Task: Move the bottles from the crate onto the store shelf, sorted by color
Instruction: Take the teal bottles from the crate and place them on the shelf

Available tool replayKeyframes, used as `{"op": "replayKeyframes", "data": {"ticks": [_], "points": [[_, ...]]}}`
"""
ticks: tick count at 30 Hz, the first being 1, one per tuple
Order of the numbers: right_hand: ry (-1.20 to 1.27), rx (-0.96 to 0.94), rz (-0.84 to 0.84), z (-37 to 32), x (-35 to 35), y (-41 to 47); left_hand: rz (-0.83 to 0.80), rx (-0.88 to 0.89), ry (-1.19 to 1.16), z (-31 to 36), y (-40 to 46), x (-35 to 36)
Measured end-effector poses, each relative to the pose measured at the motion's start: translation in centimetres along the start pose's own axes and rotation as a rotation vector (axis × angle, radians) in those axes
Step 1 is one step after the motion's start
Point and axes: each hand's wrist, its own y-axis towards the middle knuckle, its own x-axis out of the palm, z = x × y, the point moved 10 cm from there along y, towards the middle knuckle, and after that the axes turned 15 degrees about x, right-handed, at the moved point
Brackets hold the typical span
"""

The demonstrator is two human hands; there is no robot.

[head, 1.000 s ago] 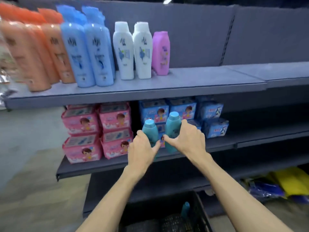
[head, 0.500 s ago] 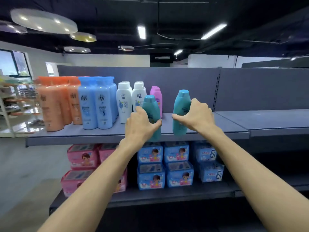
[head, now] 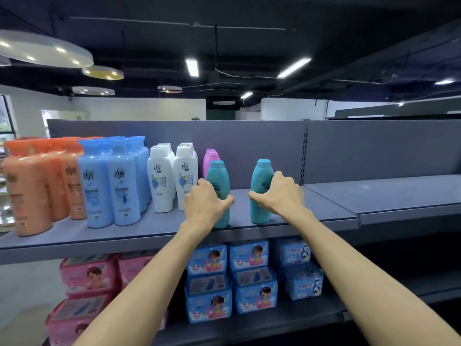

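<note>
Two teal bottles stand upright on the grey top shelf (head: 287,228). My left hand (head: 207,201) grips the left teal bottle (head: 217,178), just in front of the pink bottles (head: 209,158). My right hand (head: 280,196) grips the right teal bottle (head: 260,181), a hand's width further right. Left of them on the shelf stand rows by colour: white bottles (head: 172,178), light blue bottles (head: 112,181) and orange bottles (head: 37,186). The crate is out of view.
The shelf's right section (head: 389,196) is bare, with a grey back panel (head: 249,146) behind. On the lower shelf sit pink packs (head: 92,275) at left and blue packs (head: 232,278) in the middle. Ceiling lights hang above.
Both hands have lifted the two teal bottles from below up onto the top shelf, where their bases now rest. The view has tilted up, and the crate has left the frame.
</note>
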Motion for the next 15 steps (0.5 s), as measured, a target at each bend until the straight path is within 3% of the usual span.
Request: {"op": "replayKeyframes", "data": {"ticks": [15], "points": [[0.060,0.101,-0.127,2.2,4.9,1.0,-0.019,0.011,-0.142,-2.9,0.1,4.0]]}}
